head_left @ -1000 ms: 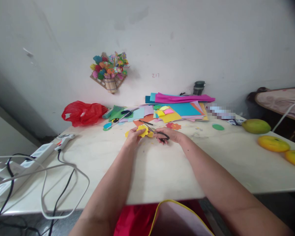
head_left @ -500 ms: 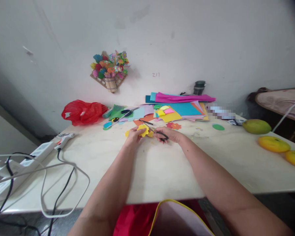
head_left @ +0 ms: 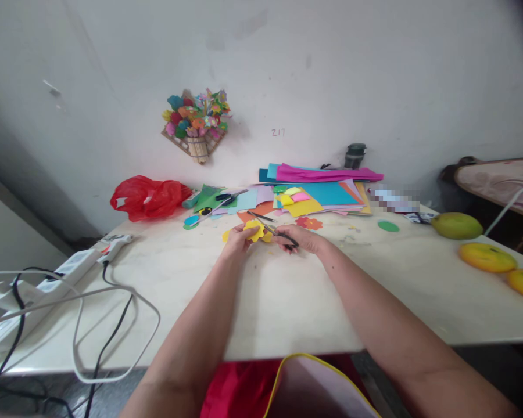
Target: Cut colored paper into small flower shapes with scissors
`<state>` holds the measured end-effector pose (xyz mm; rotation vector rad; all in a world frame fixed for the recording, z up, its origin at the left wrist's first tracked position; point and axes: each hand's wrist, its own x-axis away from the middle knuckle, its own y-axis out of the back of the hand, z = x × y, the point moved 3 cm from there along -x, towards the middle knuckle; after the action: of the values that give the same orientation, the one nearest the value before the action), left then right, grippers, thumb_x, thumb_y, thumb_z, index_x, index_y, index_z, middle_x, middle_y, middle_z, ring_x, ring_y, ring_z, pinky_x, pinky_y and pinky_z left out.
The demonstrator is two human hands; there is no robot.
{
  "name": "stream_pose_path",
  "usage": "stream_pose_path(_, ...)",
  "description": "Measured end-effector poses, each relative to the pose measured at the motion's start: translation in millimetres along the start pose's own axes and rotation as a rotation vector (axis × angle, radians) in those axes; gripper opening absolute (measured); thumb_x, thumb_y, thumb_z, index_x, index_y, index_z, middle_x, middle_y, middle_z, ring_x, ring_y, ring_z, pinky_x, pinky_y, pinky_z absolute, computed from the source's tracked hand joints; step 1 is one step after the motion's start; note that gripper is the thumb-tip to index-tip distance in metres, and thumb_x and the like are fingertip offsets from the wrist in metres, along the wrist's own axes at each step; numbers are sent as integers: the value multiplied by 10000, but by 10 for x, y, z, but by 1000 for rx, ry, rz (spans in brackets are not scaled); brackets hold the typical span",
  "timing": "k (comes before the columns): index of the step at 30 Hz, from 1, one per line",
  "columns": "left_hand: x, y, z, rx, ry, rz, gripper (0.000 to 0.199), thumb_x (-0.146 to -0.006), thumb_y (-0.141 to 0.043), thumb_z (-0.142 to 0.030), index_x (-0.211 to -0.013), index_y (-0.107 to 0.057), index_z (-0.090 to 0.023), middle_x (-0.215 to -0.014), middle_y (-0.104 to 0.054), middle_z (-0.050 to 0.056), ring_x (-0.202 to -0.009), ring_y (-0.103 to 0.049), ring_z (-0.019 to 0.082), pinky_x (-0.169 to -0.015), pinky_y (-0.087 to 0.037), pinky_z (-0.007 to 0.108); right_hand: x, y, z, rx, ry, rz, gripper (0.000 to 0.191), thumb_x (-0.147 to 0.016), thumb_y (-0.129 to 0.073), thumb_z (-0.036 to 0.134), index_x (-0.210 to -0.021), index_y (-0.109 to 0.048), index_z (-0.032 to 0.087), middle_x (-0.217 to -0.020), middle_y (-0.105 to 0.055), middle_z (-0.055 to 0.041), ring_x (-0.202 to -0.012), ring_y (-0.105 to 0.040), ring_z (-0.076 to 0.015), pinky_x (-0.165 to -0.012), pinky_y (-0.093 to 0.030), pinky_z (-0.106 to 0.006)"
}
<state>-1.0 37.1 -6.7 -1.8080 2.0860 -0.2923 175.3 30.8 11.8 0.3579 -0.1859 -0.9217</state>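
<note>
Pinched in my left hand (head_left: 239, 239) is a yellow flower-shaped paper cutout (head_left: 255, 230) with a scalloped edge. My right hand (head_left: 300, 237) grips the black handles of a pair of scissors (head_left: 291, 241), its fingers partly hidden behind them. The blades point up and left, at the right edge of the yellow paper; whether they touch it I cannot tell. Red and orange flower cutouts (head_left: 309, 223) lie just beyond my right hand. A black pen (head_left: 261, 216) rests behind the blades, near a piece of orange paper (head_left: 244, 216).
Coloured paper sheets (head_left: 326, 194) are stacked at the back. Left of them are a second pair of scissors (head_left: 226, 198) and a red plastic bag (head_left: 148, 197). Power strips (head_left: 72, 270) with looping cables occupy the left side. Mangoes (head_left: 487, 256) and a green paper oval (head_left: 388, 226) lie right.
The view has shifted very slightly. Both hands, the yellow paper and the scissors look almost the same as before.
</note>
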Motion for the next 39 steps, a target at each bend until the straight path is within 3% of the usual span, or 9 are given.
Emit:
stream_pose_path(9, 28, -49, -46, 18, 16, -17, 273, -550, -796, -225, -755, -684, -85, -771, -711, 114, -721, -672, 203, -676, -499, 281, 25, -10, 62, 2, -28, -19, 282, -764, -614, 410, -696, -485, 168, -454, -495, 60, -329, -410, -50, -300, -244, -165)
stream_pose_path(27, 46, -44, -59, 39, 39, -72, 214, -579, -754, -190, -742, -671, -79, -763, -707, 112, -718, -680, 213, -694, -536, 303, 32, -14, 68, -10, -69, -42, 204, -741, -645, 331, -745, -536, 159, -452, -479, 64, -336, -422, -52, -299, -212, -159)
stream_pose_path(35, 44, -38, -56, 53, 41, -83, 170, -609, -724, -166, -746, -671, -82, -775, -707, 111, -738, -685, 211, -697, -549, 292, 83, -35, 167, -64, -133, -65, 175, -738, -657, 290, -735, -545, 155, -434, -454, 77, -334, -404, -46, -333, -304, -155)
stream_pose_path(39, 41, -37, -56, 57, 30, -65, 170, -616, -723, -165, -752, -673, -76, -777, -707, 115, -735, -683, 209, -708, -555, 300, 47, -12, 81, -33, -93, -44, 218, -742, -661, 337, -742, -532, 161, -453, -486, 68, -332, -425, -50, -303, -246, -156)
